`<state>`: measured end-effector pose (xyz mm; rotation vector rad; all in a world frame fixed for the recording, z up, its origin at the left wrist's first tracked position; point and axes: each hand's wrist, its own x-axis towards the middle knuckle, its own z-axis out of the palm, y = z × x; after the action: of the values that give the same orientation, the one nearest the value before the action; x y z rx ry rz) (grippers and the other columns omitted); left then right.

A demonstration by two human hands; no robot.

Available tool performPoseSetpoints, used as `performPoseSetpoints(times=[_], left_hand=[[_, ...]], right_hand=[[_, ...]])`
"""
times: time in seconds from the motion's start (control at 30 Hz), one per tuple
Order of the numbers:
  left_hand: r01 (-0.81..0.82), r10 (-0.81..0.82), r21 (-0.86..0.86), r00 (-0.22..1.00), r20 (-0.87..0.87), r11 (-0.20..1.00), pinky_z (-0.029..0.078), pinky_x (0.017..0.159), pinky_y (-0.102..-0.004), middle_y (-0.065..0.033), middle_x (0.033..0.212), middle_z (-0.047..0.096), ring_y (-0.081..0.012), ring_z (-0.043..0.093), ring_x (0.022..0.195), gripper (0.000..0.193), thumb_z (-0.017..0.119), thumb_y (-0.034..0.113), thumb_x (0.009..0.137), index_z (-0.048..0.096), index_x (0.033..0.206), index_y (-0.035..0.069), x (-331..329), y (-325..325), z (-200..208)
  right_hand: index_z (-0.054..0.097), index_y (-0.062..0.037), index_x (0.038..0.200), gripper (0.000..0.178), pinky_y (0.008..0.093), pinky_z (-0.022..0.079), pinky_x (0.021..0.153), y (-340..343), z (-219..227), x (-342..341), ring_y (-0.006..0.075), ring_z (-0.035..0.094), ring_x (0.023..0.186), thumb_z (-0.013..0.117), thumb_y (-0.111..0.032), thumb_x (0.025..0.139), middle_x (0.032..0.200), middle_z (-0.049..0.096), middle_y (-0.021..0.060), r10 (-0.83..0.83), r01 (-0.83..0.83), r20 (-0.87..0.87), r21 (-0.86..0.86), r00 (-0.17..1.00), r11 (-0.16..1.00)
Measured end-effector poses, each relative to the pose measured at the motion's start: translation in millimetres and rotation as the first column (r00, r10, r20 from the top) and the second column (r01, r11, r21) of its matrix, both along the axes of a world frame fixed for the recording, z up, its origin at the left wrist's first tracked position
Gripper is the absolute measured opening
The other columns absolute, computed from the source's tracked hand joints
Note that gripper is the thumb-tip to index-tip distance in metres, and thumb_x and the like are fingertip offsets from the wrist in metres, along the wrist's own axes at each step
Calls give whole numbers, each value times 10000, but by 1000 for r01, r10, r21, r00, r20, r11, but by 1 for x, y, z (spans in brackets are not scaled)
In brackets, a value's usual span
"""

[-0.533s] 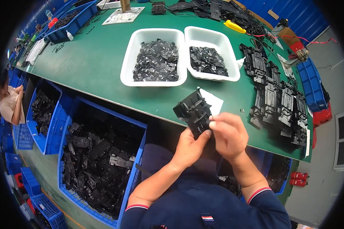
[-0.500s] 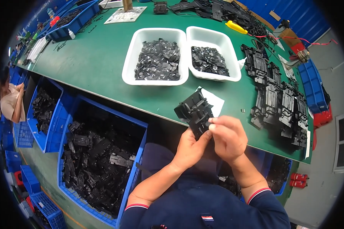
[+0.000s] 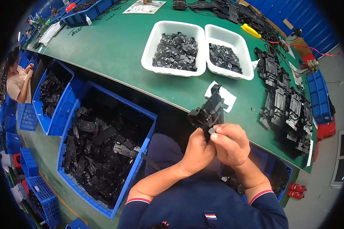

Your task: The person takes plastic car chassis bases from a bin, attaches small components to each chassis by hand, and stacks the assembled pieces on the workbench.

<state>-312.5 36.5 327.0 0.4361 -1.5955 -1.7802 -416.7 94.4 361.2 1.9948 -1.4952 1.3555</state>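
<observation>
A black moulded plastic part point(image 3: 211, 107) with clips and raised ribs is gripped at its lower end by my left hand point(image 3: 197, 154), over the table's front edge. My right hand point(image 3: 233, 145) is closed, thumb and forefinger pinching a small flat greyish piece point(image 3: 211, 131) against or very near that part; whether it is seated in it I cannot tell. Just beyond lies a white sheet point(image 3: 227, 100), partly covered by the part. Two white tubs, the left point(image 3: 149, 63) and the right point(image 3: 248, 70), hold heaps of small black pieces.
Rows of similar black parts point(image 3: 279, 99) lie on the right of the green table point(image 3: 114, 57). A yellow-handled tool point(image 3: 251, 31) is near the back. Below left stands a large blue bin point(image 3: 132, 173) full of black parts. At far left, another person point(image 3: 21, 80) works.
The black part has turned from facing me broadly to nearly edge-on. My right fingers now show a small greyish piece at its lower end. The whole view has shifted somewhat.
</observation>
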Motion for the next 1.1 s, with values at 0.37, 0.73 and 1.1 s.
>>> performPoseSetpoints(times=[0.37, 0.73, 1.1], left_hand=[[-28, 29, 33, 999, -46, 999, 475, 691, -334, -165, 860, 607, -275, 610, 793, 157, 499, -24, 828, 539, 981, -30, 1, -2, 0], [-82, 83, -64, 996, 17, 995, 461, 634, -390, -207, 819, 588, -390, 581, 761, 109, 514, -23, 811, 542, 915, -36, 0, -2, -4], [-92, 98, -106, 994, 48, 990, 472, 655, -386, -216, 854, 589, -396, 587, 785, 156, 492, -27, 822, 539, 971, -26, -1, -4, -4]], right_hand=[[640, -37, 961, 342, 284, 519, 602, -8, 3, 3, 226, 616, 743, 677, 76, 640, 938, 563, 104, 3, -3, -48, -3, 999, 1000], [653, -42, 943, 314, 286, 508, 591, -12, 4, 1, 212, 606, 708, 664, 61, 646, 904, 591, 103, -15, 15, -26, 21, 1000, 1000], [651, -42, 933, 316, 276, 498, 569, -13, 6, -1, 213, 597, 674, 652, 60, 634, 888, 593, 107, -26, 27, -25, 36, 999, 999]])
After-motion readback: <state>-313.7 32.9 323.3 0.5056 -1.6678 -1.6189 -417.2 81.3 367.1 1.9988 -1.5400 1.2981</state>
